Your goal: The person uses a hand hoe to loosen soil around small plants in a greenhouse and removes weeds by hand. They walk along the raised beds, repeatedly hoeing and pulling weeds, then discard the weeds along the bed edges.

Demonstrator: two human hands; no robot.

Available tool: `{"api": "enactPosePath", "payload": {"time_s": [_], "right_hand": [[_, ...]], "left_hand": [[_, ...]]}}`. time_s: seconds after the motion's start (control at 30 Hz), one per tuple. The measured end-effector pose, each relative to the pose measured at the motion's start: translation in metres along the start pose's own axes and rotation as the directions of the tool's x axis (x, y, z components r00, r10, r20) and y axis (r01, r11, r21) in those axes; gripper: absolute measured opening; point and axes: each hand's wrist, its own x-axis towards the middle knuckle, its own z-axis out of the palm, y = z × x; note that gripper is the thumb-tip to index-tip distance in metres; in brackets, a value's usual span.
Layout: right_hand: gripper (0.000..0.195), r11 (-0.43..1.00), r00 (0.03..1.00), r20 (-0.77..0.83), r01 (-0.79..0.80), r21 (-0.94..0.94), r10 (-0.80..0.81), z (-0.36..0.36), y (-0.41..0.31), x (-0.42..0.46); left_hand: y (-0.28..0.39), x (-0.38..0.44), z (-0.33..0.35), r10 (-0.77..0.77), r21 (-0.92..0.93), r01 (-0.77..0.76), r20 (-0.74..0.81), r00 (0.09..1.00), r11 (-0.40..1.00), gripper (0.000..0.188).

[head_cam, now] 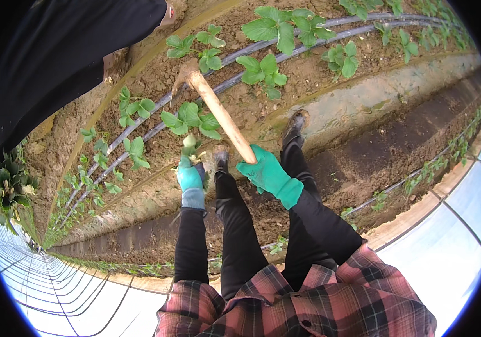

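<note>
My right hand [268, 172], in a green rubber-coated glove, grips the lower end of a wooden-handled hoe [223, 113]. The soil-crusted head of the hoe is over the planted bed, near the drip lines and among strawberry plants [194, 119]. Closed around a small bunch of plant matter [190, 145] with pale stems is my left hand [190, 179], gloved in green with a blue-grey cuff. It is left of my right hand, just below a strawberry plant in the bed. Part of the bunch is hidden by the fingers.
Two drip irrigation lines [240, 52] run along the bed among more strawberry plants. My boots stand at a muddy, wet furrow [350, 105]. Another person in dark clothing [67, 54] is at the upper left, with a bunch of leafy plants [9, 185] below. Greenhouse ribs and film curve along the bottom.
</note>
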Motion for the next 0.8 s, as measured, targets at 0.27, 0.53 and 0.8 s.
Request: {"api": "enactPosePath", "payload": {"time_s": [0.27,0.53,0.8], "right_hand": [[0.023,0.988,0.980,0.128,-0.156,-0.003,0.155,-0.029,0.063,-0.041],[0.023,0.928,0.943,0.121,-0.329,0.173,0.312,-0.025,0.063,-0.067],[0.021,0.898,0.920,0.129,-0.390,0.203,0.370,-0.027,0.065,-0.067]], "left_hand": [[0.090,0.020,-0.096,-0.110,-0.314,0.173,0.211,0.971,0.934,0.036],[0.159,0.094,0.051,-0.097,0.306,-0.060,0.472,0.876,0.950,0.045],[0.119,0.122,0.120,-0.122,0.883,-0.442,0.427,0.896,-0.155,0.056]]}}
